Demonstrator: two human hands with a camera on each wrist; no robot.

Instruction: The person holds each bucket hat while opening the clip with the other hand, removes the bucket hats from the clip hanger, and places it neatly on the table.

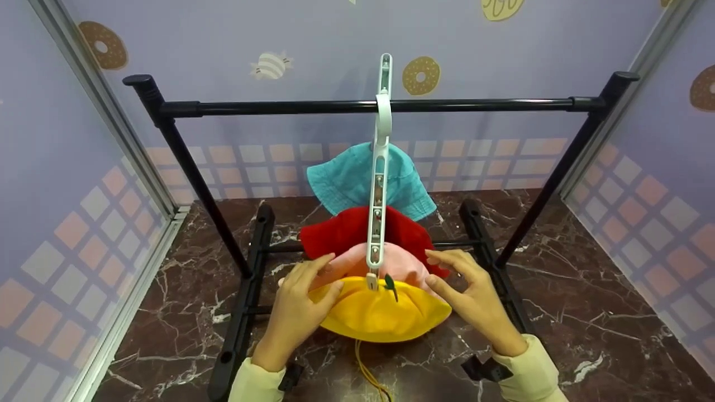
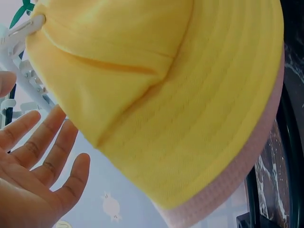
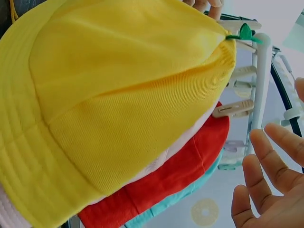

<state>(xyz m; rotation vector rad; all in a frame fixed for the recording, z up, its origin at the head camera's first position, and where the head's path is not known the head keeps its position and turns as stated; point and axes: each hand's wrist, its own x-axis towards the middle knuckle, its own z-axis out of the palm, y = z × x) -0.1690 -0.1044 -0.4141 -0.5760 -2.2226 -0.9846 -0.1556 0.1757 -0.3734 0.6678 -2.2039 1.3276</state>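
A yellow bucket hat (image 1: 385, 312) with a green leaf on its crown hangs by a clothespin (image 1: 372, 281) from a white clip hanger (image 1: 380, 167). Behind it hang a pink hat (image 1: 399, 259), a red hat (image 1: 335, 230) and a light blue hat (image 1: 343, 181). My left hand (image 1: 301, 304) is at the yellow hat's left side, fingers loosely spread, holding nothing. On the other side, my right hand (image 1: 475, 293) is likewise relaxed and holds nothing. In the right wrist view, a beige clothespin (image 3: 232, 108) grips the red hat's crown.
The hanger hooks over the black bar (image 1: 279, 108) of a rack with slanted posts and floor feet (image 1: 237, 329). A yellow cord (image 1: 366, 365) lies below the yellow hat on the dark marbled surface (image 1: 592, 312). Patterned walls (image 1: 212, 61) enclose the back and sides.
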